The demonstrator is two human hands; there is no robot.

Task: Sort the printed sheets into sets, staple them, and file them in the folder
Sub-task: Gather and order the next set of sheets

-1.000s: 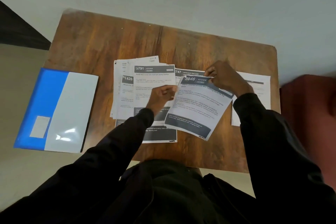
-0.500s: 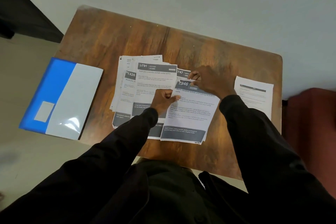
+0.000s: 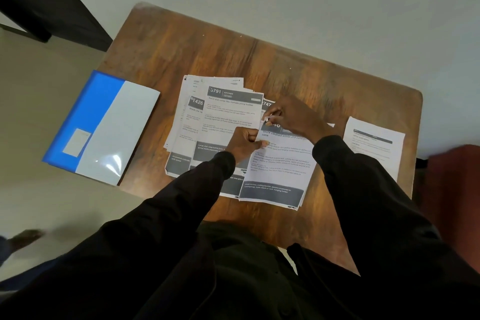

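Observation:
Several printed sheets lie fanned on the wooden table (image 3: pixel 298 67). A sheet headed 3791 (image 3: pixel 231 112) tops the left pile, with a sheet headed 1426 (image 3: pixel 193 114) beneath it. To the right lies a sheet about stored knives (image 3: pixel 280 171). My left hand (image 3: pixel 245 141) is closed on that sheet's left edge. My right hand (image 3: pixel 293 115) pinches its top left corner with the fingertips. A blue and grey folder (image 3: pixel 104 127) lies shut at the table's left edge, partly overhanging. No stapler shows.
A separate printed sheet (image 3: pixel 374 143) lies alone near the table's right edge. A reddish seat (image 3: pixel 454 189) stands to the right of the table. A dark piece of furniture (image 3: pixel 46 0) fills the far left corner. My black sleeves cover the table's near edge.
The knives sheet went from lifted and tilted to lying flat beside the left pile. My right hand slid left to its top left corner. The camera swung slightly.

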